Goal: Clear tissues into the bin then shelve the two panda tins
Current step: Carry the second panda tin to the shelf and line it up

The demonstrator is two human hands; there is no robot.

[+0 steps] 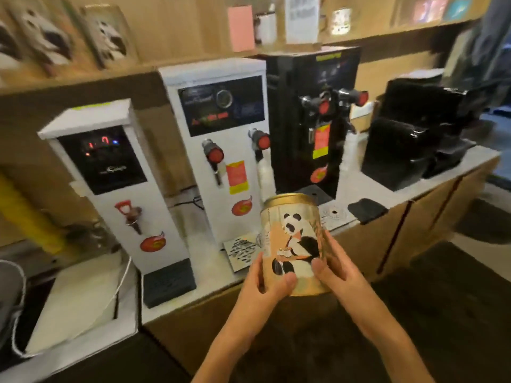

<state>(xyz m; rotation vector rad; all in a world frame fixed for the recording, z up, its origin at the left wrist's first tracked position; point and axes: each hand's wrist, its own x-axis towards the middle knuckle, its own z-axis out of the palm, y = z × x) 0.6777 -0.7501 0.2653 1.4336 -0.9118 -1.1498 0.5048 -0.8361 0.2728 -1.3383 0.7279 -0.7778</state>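
A round gold tin with a panda picture (292, 233) is held upright in front of me, above the counter's front edge. My left hand (269, 280) grips its lower left side with the thumb across the front. My right hand (336, 268) clasps its lower right side. A wooden shelf (171, 58) runs along the wall above the machines, with blurred panda-printed items (110, 37) standing on it at the upper left. I see no tissues and no bin.
Three hot-water dispensers stand on the counter: a small white one (110, 189), a taller white one (221, 139) and a black one (312, 114). A black machine (414, 134) sits at the right. A dark cloth (366, 210) lies near the counter edge. A sink area (16, 299) is at the left.
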